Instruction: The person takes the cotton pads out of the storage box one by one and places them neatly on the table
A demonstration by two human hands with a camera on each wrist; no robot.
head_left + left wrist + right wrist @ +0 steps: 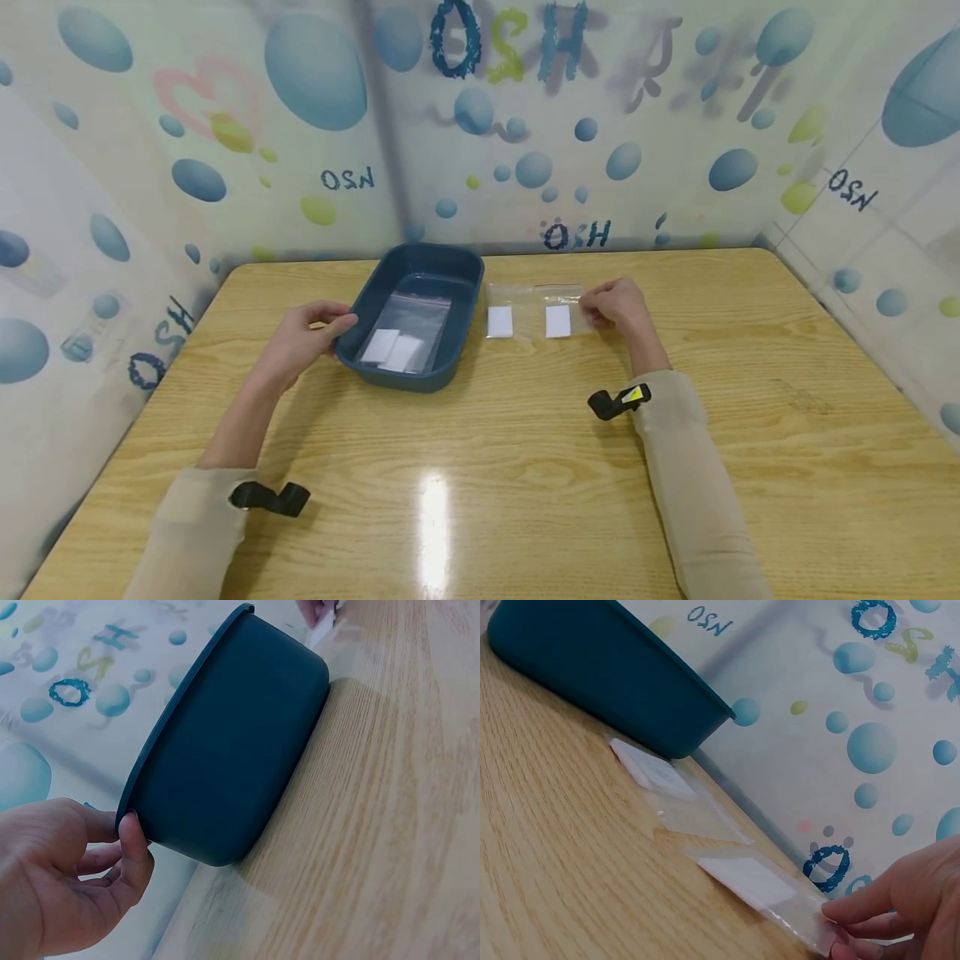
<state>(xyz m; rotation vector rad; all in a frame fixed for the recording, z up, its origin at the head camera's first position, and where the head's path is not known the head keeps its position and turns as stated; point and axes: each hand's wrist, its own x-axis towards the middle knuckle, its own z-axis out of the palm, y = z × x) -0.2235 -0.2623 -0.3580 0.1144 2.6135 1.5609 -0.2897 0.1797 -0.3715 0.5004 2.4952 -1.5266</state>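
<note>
A dark blue plastic basin (420,381) stands on the wooden table, with clear zip bags (423,321) holding white squares lying inside it. My left hand (309,337) pinches the basin's left rim between thumb and fingers, as the left wrist view also shows. Right of the basin lie two more clear zip bags side by side, each with a white square in it. The right hand (617,304) pinches the right edge of the outer zip bag (757,885). The other zip bag (675,795) lies between that one and the basin, untouched by either hand.
The wooden table (525,467) reaches back to a wall covering (525,150) printed with blue bubbles and letters, which also runs along both sides. Black wrist cameras are strapped over both sleeves.
</note>
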